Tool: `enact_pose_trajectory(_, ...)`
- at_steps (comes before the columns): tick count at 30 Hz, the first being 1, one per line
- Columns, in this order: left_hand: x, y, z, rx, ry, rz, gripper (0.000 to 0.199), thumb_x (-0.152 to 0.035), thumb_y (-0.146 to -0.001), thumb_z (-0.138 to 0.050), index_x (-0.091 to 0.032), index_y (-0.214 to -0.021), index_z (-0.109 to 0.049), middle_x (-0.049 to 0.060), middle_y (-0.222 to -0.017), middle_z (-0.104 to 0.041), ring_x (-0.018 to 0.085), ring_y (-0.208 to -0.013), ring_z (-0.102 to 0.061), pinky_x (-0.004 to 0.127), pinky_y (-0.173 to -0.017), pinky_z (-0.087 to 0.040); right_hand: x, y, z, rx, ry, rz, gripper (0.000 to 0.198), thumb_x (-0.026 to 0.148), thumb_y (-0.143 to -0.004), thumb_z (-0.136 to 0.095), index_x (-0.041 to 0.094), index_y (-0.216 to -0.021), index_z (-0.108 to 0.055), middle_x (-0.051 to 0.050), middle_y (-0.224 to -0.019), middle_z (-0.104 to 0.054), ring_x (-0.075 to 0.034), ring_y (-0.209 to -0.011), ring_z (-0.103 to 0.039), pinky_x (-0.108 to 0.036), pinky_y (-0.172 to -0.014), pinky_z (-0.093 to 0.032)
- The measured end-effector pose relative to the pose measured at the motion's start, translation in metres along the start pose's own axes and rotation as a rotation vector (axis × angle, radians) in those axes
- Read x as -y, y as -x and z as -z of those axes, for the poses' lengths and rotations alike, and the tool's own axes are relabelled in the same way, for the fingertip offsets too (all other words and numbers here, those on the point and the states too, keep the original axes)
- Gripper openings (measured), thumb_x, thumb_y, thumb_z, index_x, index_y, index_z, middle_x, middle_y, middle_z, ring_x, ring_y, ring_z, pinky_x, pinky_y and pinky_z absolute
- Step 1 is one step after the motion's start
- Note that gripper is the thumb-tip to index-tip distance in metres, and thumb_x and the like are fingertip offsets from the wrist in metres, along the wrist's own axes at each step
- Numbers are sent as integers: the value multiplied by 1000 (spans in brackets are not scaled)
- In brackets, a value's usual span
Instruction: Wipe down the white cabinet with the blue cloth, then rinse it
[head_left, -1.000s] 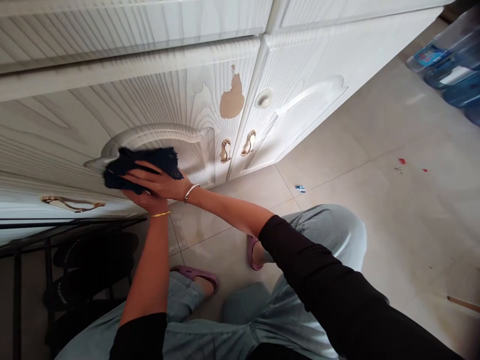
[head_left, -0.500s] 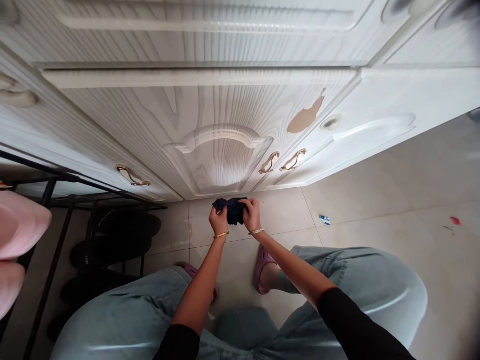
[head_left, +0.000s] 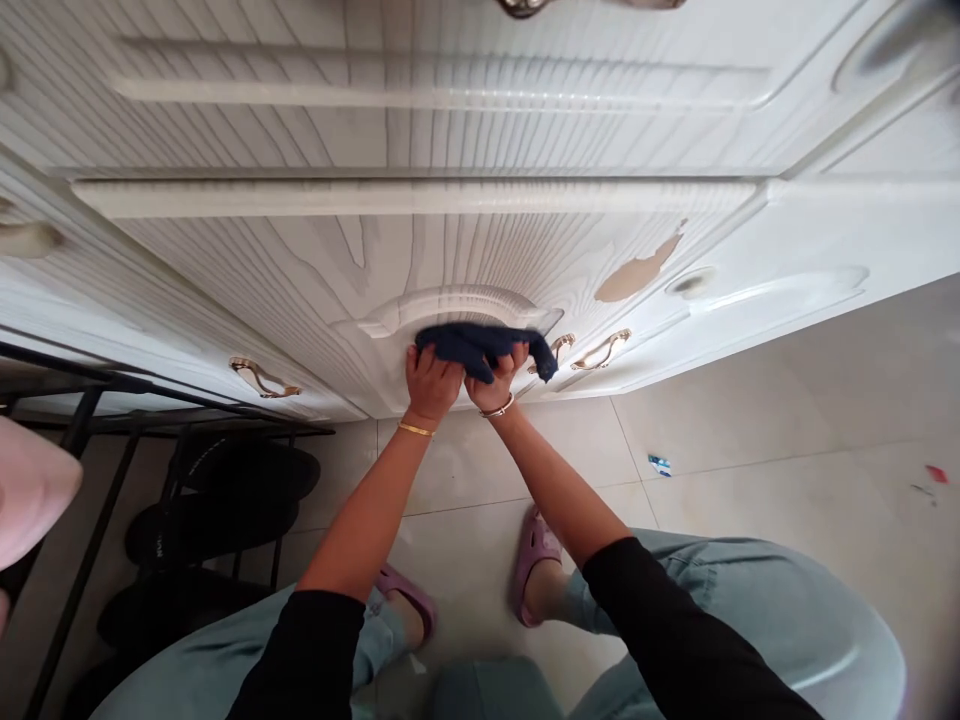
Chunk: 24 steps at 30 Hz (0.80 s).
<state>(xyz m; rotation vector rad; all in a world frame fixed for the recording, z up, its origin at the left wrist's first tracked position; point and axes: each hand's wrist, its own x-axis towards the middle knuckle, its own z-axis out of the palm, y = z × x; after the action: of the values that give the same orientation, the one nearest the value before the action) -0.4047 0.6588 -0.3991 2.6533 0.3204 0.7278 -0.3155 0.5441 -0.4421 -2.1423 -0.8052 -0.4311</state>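
A dark blue cloth [head_left: 472, 345] is bunched in both of my hands in front of the lower panel of a white wood-grain cabinet door [head_left: 315, 300]. My left hand [head_left: 433, 384] grips the cloth's left part, its fingers partly covered. Close beside it, my right hand [head_left: 499, 373] is closed on the right part, and a loose end hangs over to the right near a gold-trimmed handle [head_left: 561, 350]. Whether the cloth presses on the door, I cannot tell.
On the left stands a black metal rack [head_left: 90, 410] with dark shoes [head_left: 225, 490] and a pink item [head_left: 34, 490]. A second handle [head_left: 602, 350] sits right of the first. Small scraps, one a blue-white wrapper [head_left: 660, 466], lie on the tiled floor [head_left: 750, 500].
Both hands have moved up from above the floor to the door panel with the cloth. The cloth is spread wider, with an end draping right. The view has shifted slightly.
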Motion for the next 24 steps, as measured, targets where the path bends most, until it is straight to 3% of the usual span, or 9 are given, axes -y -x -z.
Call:
enact_pose_trajectory(4, 23, 54, -41, 213, 8, 16, 22, -22, -99, -56, -26, -93, -77, 9, -93, -74, 25, -118, -66, 50, -118, -41, -30, 69, -18, 136, 24, -108, 16, 17, -80, -62, 24, -87, -74, -11, -107, -58, -31, -122, -49, -60, -112, -44)
enact_pose_trajectory(8, 41, 94, -72, 363, 3, 51, 25, -12, -96, -60, -29, -101, -78, 4, -100, -75, 18, -112, -66, 36, -117, -44, -30, 122, -46, 248, 54, -277, 27, 5, -83, -55, 15, -100, -73, -15, -112, -60, -30, -119, -51, -57, -106, -47)
enact_pose_trajectory(11, 46, 122, -80, 453, -31, 133, 17, -13, -96, -63, -22, -103, -75, 5, -107, -74, 18, -107, -67, 37, -106, -52, -19, 149, -63, 374, 16, -347, 17, 15, -92, -64, 13, -108, -68, -9, -110, -64, -22, -104, -60, -45, -94, -55)
enact_pose_trajectory(14, 40, 150, -66, 472, -70, 229, 5, -18, -94, -69, -14, -94, -70, 3, -91, -71, 16, -86, -68, 34, -82, -59, -1, 166, -57, 467, -77, -327, 19, 34, -96, -69, 15, -98, -65, 0, -92, -64, -12, -78, -61, -29, -74, -55)
enact_pose_trajectory(16, 31, 162, -46, 424, -67, 246, 4, -11, -89, -71, -14, -91, -70, 2, -86, -70, 16, -82, -67, 31, -77, -58, 13, 170, -36, 444, -128, -306, 11, 24, -94, -67, 16, -88, -64, 1, -82, -60, -12, -72, -57, -27, -69, -52)
enact_pose_trajectory(18, 21, 160, -23, 325, -48, 231, 20, -3, -83, -67, -17, -95, -73, 6, -95, -72, 19, -92, -68, 33, -84, -57, 29, 163, -8, 351, -161, -290, 10, 11, -87, -59, 18, -88, -66, -2, -84, -58, -17, -79, -58, -31, -74, -54)
enact_pose_trajectory(21, 10, 124, 7, 129, -17, 210, 29, -7, -83, -63, -21, -106, -75, 11, -113, -69, 26, -110, -65, 42, -99, -52, 56, 127, 28, 163, -184, -257, 39, 7, -83, -52, 22, -115, -68, -11, -112, -57, -26, -111, -58, -46, -97, -55)
enact_pose_trajectory(24, 14, 67, 24, -43, -7, 234, 27, -17, -88, -61, -19, -112, -73, 18, -123, -63, 33, -124, -57, 52, -107, -45, 80, 71, 36, 52, -144, -151, 48, 12, -86, -55, 26, -130, -65, -14, -134, -48, -31, -134, -47, -53, -112, -47)
